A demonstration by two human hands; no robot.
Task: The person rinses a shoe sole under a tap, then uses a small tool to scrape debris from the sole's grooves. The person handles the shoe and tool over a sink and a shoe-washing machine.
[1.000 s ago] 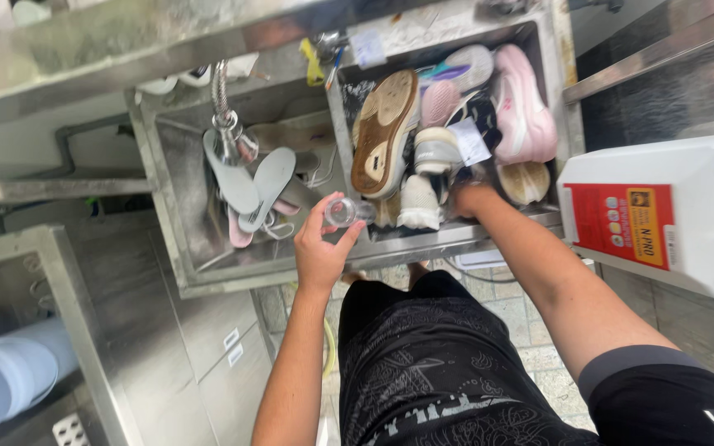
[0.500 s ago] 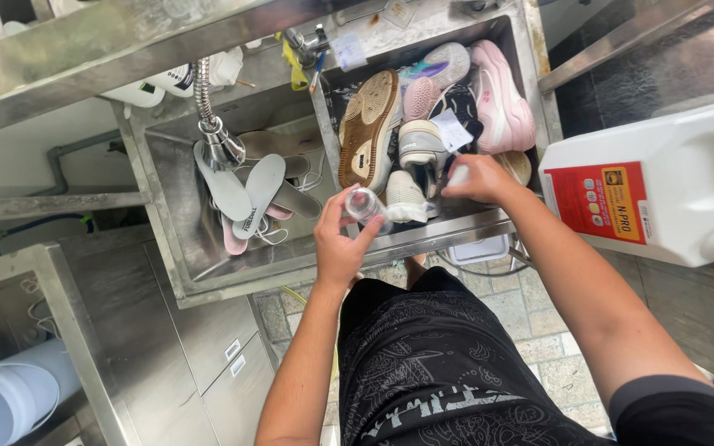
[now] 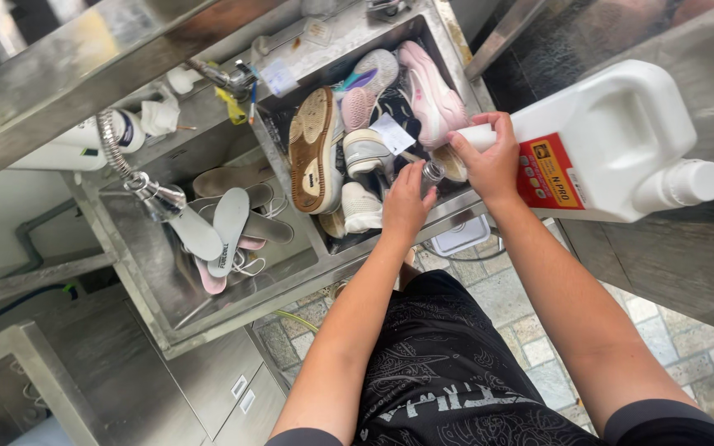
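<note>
Both hands (image 3: 489, 161) gripping, cup (image 3: 431, 172) left, jug (image 3: 613, 140) right

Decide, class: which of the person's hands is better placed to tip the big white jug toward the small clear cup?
Right. The right hand already grips the white jug at its spout end, beside the sink. The left hand is occupied holding the small clear cup.

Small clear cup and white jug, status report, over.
Left hand shut on small clear cup. Right hand on white jug spout. Both over shoe-filled sink. Nothing between cup and spout.
</note>
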